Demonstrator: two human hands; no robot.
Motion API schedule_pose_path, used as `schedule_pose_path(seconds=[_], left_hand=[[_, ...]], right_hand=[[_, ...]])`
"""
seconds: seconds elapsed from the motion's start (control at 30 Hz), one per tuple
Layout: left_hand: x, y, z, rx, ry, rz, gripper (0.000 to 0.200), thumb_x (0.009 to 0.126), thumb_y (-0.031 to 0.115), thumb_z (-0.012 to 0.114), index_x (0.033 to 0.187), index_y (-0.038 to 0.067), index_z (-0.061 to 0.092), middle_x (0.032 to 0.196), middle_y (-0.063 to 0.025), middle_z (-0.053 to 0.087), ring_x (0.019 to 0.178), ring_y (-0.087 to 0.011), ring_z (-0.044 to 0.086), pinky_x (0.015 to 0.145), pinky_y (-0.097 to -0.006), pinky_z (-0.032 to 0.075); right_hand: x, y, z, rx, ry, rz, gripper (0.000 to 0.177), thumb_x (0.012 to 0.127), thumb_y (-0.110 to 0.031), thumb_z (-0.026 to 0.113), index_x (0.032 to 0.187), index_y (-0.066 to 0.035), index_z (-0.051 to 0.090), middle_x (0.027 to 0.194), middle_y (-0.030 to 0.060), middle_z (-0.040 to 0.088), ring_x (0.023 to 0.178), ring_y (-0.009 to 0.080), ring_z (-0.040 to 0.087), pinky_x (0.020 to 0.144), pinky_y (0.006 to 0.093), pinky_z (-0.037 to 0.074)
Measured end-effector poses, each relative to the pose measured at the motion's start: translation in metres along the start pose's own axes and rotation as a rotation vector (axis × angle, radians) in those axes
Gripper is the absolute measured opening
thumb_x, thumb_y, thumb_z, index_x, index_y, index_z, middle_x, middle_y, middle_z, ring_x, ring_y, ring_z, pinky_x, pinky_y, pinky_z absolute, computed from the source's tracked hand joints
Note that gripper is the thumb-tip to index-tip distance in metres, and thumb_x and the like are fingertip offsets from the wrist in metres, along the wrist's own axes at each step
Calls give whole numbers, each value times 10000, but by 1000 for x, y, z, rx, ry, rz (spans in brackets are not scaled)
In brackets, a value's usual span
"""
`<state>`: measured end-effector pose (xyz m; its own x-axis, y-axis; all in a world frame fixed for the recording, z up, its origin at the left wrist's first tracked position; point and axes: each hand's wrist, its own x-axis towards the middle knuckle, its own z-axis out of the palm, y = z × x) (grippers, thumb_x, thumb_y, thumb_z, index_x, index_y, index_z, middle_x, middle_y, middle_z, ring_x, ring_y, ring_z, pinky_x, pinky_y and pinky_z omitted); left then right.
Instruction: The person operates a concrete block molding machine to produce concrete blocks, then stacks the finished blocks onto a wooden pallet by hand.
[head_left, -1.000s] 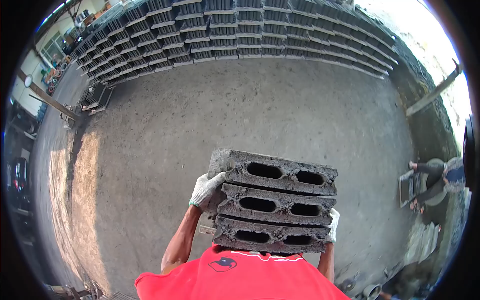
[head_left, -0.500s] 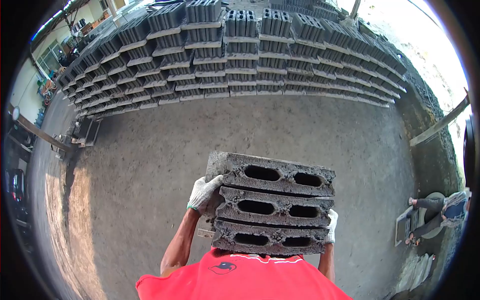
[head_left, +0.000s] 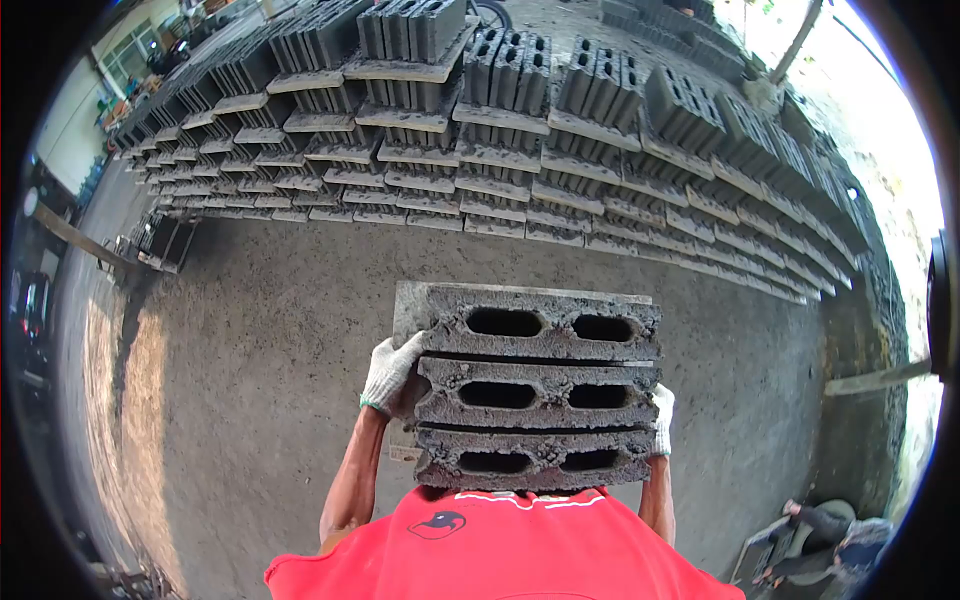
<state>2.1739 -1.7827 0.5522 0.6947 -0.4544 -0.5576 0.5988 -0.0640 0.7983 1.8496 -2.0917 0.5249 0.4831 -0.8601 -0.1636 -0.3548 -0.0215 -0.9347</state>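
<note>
Three grey concrete blocks (head_left: 556, 394), each with two oval holes showing, stand side by side on a flat board (head_left: 409, 308) in front of my chest. My left hand (head_left: 391, 374), in a white knit glove, is closed on the board's left edge, thumb up against the blocks. At the right edge my right hand (head_left: 662, 418), gloved too, grips the board; its fingers are mostly hidden behind the load. The block closest to me almost touches my red shirt (head_left: 520, 545).
Ahead rises a wide stack of concrete blocks (head_left: 410, 30) layered on boards. Grey concrete floor (head_left: 280, 330) lies between me and it. Someone sits at the lower right (head_left: 850, 545) beside more blocks. A wooden post (head_left: 85, 240) leans at the left, another beam (head_left: 875, 378) at the right.
The block stack appears nearer and larger, tilting down toward the right. The seated person has shifted lower in view. Both hands keep hold of the loaded board, which sits slightly higher and further left.
</note>
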Motion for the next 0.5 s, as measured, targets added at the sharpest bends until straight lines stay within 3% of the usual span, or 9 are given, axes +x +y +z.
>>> schedule_pose_path(seconds=[0.07,0.1,0.2,0.23,0.3,0.33,0.5], left_hand=[[44,25,15,11,30,-19,259,900,246,674,1001,7,668,847,-21,672,669,-92,594,560,-267,475],[72,43,26,0,26,-5,261,899,247,676,1002,6,669,844,-24,673,656,-93,591,553,-268,474],[159,61,40,-135,69,90,263,896,257,679,985,9,668,799,-14,658,596,-87,562,513,-268,455],[184,74,48,-188,106,124,271,894,267,683,969,8,666,758,-7,641,559,-87,544,491,-265,444],[199,133,61,74,133,-21,301,895,285,683,988,-1,663,783,-14,645,598,-88,558,522,-264,458],[219,150,67,62,136,-12,301,895,285,683,988,-1,663,783,-14,645,598,-88,558,522,-264,458],[289,214,107,-62,191,55,362,890,317,687,1045,-8,657,870,-30,659,681,-82,572,583,-259,473]], right_hand=[[67,-17,21,-62,-38,-26,288,861,-172,577,649,-90,400,638,-83,369,623,42,314,515,270,269],[105,-36,39,43,-4,-30,277,854,-161,576,644,-73,419,635,-84,369,616,47,316,508,276,265],[214,-17,53,-229,-13,-106,260,847,-171,579,662,-23,472,648,-91,405,616,48,335,508,269,287],[236,-41,66,-237,-24,-97,260,847,-171,579,662,-23,472,648,-91,405,616,48,335,508,269,287],[277,-87,86,13,-93,-22,223,840,-165,563,675,-26,510,646,-88,421,622,46,350,516,264,303],[315,-76,76,-212,-157,-152,183,842,-173,570,754,-18,614,679,-82,525,627,53,436,546,251,380],[441,-163,97,-92,-152,-106,183,862,-204,556,844,-24,589,778,-60,521,714,73,441,617,267,374]])
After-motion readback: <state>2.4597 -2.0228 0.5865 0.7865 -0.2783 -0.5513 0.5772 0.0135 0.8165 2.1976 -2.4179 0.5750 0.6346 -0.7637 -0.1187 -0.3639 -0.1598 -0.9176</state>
